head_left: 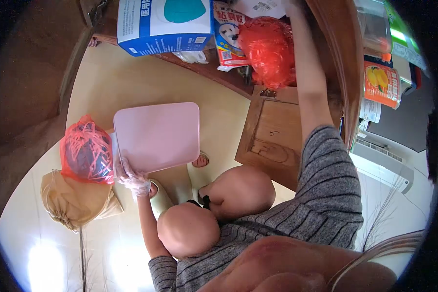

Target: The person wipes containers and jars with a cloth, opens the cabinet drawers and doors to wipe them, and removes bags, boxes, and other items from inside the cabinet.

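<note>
My left hand (132,181), in a thin clear plastic glove, grips the lower left edge of a flat pink lid (158,136) with rounded corners. Whatever lies under the lid is mostly hidden. My right arm stretches up into the wooden cabinet, where my right hand (294,9) is at the top edge of the view. Its fingers are too cut off and blurred to make out. Beside that hand are a white sheet with a printed code (263,7) and a bulging red plastic bag (267,51).
A blue and white box (165,24) and a red printed packet (228,36) stand on the cabinet shelf. The cabinet door (272,131) hangs open. On the floor lie a filled red bag (87,152) and a tan drawstring bag (80,199). An orange can (382,83) stands at right.
</note>
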Demonstrator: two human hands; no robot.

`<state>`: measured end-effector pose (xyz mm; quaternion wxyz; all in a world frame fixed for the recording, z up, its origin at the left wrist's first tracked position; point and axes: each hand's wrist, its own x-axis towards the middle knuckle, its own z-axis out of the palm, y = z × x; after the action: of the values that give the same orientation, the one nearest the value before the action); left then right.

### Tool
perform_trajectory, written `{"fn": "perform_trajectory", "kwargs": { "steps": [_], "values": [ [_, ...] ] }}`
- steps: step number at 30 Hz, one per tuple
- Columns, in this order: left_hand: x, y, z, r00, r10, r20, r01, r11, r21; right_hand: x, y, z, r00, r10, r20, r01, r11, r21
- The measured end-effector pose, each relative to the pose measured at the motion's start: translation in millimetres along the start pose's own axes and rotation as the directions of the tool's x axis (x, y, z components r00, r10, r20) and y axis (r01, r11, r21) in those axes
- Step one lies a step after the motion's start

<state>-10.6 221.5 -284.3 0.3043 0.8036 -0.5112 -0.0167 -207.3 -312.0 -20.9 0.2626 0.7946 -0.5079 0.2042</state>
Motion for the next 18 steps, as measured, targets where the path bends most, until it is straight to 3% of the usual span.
{"fn": "perform_trajectory", "kwargs": {
  "steps": [18],
  "values": [
    [-9, -5, 7, 0.999, 0.019, 0.032, -0.020, 1.000, 0.022, -20, -2, 7, 0.997, 0.062, 0.054, -0.066, 0.996, 0.063]
  ]
}}
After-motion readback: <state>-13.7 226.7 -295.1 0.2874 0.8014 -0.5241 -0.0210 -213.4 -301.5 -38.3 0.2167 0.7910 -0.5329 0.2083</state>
